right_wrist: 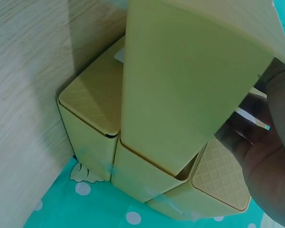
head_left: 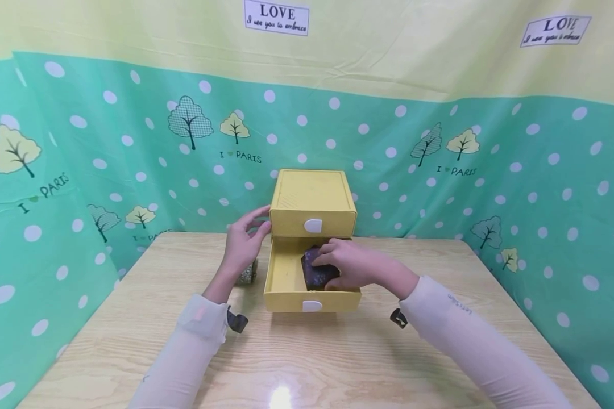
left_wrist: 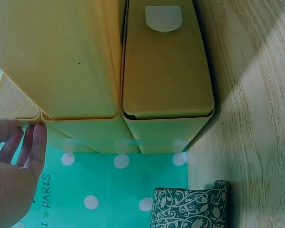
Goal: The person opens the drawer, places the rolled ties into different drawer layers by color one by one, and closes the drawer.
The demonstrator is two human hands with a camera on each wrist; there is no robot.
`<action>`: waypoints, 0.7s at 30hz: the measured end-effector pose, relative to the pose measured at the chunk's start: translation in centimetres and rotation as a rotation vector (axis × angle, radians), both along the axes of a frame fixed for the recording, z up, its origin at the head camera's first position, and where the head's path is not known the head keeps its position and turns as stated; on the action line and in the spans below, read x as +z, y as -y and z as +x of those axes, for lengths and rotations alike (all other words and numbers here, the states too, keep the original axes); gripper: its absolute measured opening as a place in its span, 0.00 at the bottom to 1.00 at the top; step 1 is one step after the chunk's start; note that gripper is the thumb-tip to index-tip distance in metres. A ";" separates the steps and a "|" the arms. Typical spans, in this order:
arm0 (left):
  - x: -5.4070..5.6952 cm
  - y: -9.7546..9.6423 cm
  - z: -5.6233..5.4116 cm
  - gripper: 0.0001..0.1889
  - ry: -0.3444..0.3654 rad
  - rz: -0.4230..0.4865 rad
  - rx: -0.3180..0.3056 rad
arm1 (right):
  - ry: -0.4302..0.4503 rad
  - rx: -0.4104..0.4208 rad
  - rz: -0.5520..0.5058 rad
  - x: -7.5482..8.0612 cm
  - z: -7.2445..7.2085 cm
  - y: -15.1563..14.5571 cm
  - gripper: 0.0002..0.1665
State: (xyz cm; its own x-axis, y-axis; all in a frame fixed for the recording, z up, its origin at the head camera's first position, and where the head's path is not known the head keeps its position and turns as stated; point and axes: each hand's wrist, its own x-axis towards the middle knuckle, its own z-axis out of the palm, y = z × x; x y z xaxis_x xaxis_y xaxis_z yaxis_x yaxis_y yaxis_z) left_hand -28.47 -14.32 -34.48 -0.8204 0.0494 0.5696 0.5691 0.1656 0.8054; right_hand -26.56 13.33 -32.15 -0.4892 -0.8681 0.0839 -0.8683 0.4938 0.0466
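Note:
A yellow drawer unit (head_left: 313,224) stands on the table, and its middle drawer (head_left: 286,302) is pulled out towards me. Inside that drawer lies a dark purple patterned folded item (head_left: 316,275). My right hand (head_left: 355,264) reaches in from the right and grips the item, fingers over its top and thumb at its near side. In the right wrist view the drawer wall hides the item and the fingertips. With fairly straight fingers, my left hand (head_left: 243,241) touches the left side of the top drawer section, its fingertips at the front edge (left_wrist: 26,121).
A grey floral-patterned roll (left_wrist: 190,209) rests on the table left of the unit, partly behind my left wrist in the head view. The bottom drawer (left_wrist: 168,71) is closed. A green and yellow printed curtain (head_left: 389,130) hangs behind the wooden table (head_left: 184,272).

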 end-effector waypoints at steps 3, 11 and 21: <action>-0.1 0.1 -0.1 0.21 -0.002 -0.002 0.001 | 0.015 0.003 -0.005 0.1 0.0 -0.1 0.27; -0.2 0.0 -0.3 0.21 0.004 0.007 -0.006 | 0.000 0.040 -0.036 0.3 0.1 -0.4 0.21; -0.1 0.1 -0.1 0.21 0.000 0.003 -0.005 | -0.145 0.089 -0.133 0.7 1.0 -0.6 0.17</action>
